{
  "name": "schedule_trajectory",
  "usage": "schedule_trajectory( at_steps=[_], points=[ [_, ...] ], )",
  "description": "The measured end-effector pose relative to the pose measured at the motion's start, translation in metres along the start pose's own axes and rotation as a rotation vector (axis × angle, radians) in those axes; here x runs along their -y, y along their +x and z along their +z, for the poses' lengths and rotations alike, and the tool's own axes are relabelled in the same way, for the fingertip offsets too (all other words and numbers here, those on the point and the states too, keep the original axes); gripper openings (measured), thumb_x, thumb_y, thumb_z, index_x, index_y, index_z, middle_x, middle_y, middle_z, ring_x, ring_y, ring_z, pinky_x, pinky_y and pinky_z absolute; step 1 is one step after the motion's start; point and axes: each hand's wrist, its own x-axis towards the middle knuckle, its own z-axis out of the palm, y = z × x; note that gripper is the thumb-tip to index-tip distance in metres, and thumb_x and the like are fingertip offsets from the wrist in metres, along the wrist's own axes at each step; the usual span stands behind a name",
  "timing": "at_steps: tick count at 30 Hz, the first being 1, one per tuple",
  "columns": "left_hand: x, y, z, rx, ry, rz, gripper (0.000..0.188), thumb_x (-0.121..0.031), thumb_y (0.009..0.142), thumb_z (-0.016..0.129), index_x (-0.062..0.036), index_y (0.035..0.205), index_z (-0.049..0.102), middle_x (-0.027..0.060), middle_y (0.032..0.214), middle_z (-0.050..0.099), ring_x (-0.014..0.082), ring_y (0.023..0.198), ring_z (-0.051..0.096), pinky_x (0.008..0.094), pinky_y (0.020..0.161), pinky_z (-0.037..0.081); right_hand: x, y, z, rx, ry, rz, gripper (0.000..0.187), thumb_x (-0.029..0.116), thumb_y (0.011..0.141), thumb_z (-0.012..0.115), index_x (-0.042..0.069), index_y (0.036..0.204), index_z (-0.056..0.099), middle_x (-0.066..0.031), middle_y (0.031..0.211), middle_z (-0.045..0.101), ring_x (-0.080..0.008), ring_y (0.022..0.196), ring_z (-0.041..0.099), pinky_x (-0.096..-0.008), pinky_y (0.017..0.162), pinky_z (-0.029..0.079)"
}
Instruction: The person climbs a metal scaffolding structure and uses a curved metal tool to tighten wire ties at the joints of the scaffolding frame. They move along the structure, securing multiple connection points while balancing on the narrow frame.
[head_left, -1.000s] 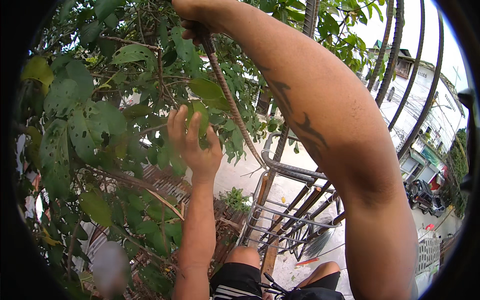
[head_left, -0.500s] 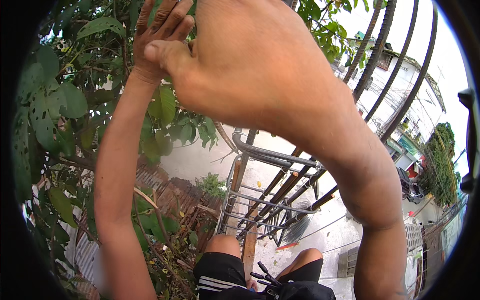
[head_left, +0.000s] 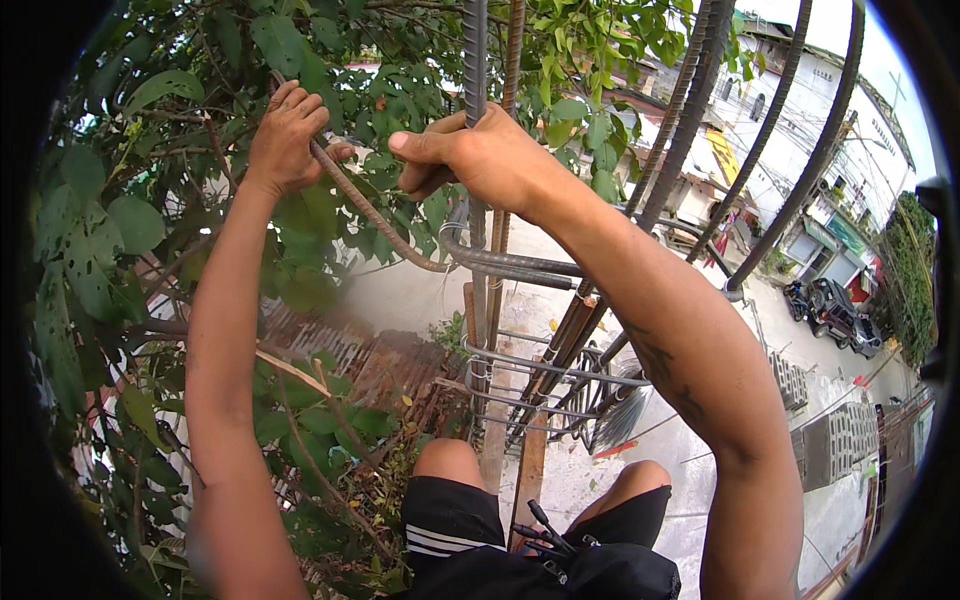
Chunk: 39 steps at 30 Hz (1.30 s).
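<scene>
Leafy branches [head_left: 135, 222] crowd the left, pavement [head_left: 683, 437] below. Vs 1 s ago, L hand [head_left: 290, 138] now wraps the slanted rebar [head_left: 372, 212], lower end by the tie cage [head_left: 520, 263]; R hand [head_left: 470, 160] is off it, half-curled by upright bars [head_left: 476, 60], contact unclear, so L alone has it.

- Left arm [head_left: 222, 370] up on this side, elbow only slightly bent!
- Left hand [head_left: 288, 138] at the top, fingers curled over in a firm grip, thumb pointing right.
- Across to the right arm [head_left: 690, 335], elbow bent, forearm slanting up and inward.
- Right hand [head_left: 488, 160]: thumb jutting left, fingers loosely bent!
</scene>
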Motion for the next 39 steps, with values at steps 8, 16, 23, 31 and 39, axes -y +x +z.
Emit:
schedule_trajectory(
  at_steps=[8,16,23,31,39],
  points=[
    [-0.021,-0.034,0.033,-0.013,-0.147,-0.132,0.048,-0.045,0.071,0.069,0.0003,0.07,0.054,0.0114,0.081,0.053,0.0326,0.089,0.049,0.0432,0.088,0.038,0.001,-0.005,-0.004,0.134,-0.056,0.173,0.059,0.055,0.081,0.057,-0.003,0.087,0.068,-0.0177,0.087,0.067,-0.0265,0.091,0.063,-0.0354,0.088,0.045],
    [-0.039,-0.061,0.03,0.06,-0.198,-0.227,0.042,-0.04,0.073,0.068,-0.0004,0.07,0.053,0.0114,0.079,0.05,0.032,0.085,0.047,0.0427,0.088,0.035,-0.03,-0.171,0.049,-0.415,0.255,-0.266,0.02,0.013,0.092,0.048,-0.004,0.099,0.055,-0.0106,0.091,0.056,-0.0156,0.089,0.054,-0.0324,0.083,0.042],
    [-0.025,-0.028,0.017,0.199,-0.169,-0.111,0.047,-0.042,0.074,0.066,0.0024,0.07,0.053,0.0135,0.08,0.051,0.034,0.09,0.047,0.0437,0.092,0.034,-0.133,-0.073,0.098,-0.787,0.44,0.015,0.037,0.029,0.093,0.047,-0.005,0.1,0.06,-0.0136,0.098,0.063,-0.0229,0.091,0.057,-0.034,0.083,0.042],
    [-0.028,-0.03,0.014,0.249,-0.165,-0.127,0.046,-0.041,0.074,0.067,0.0025,0.072,0.054,0.0128,0.08,0.051,0.033,0.087,0.047,0.0431,0.091,0.035,-0.101,-0.011,0.046,-0.463,0.671,-0.572,0.054,0.037,0.096,0.034,-0.008,0.088,0.063,-0.014,0.083,0.065,-0.0204,0.078,0.059,-0.0329,0.076,0.046],
    [-0.029,-0.031,0.017,0.203,-0.155,-0.099,0.045,-0.042,0.075,0.067,0.0006,0.072,0.053,0.0123,0.079,0.051,0.0316,0.086,0.048,0.0423,0.088,0.036,-0.073,-0.004,0.029,0.062,0.623,-0.442,0.101,0.082,0.077,0.01,-0.004,0.074,0.063,-0.0128,0.069,0.063,-0.0206,0.068,0.062,-0.0304,0.066,0.048]
  ],
)
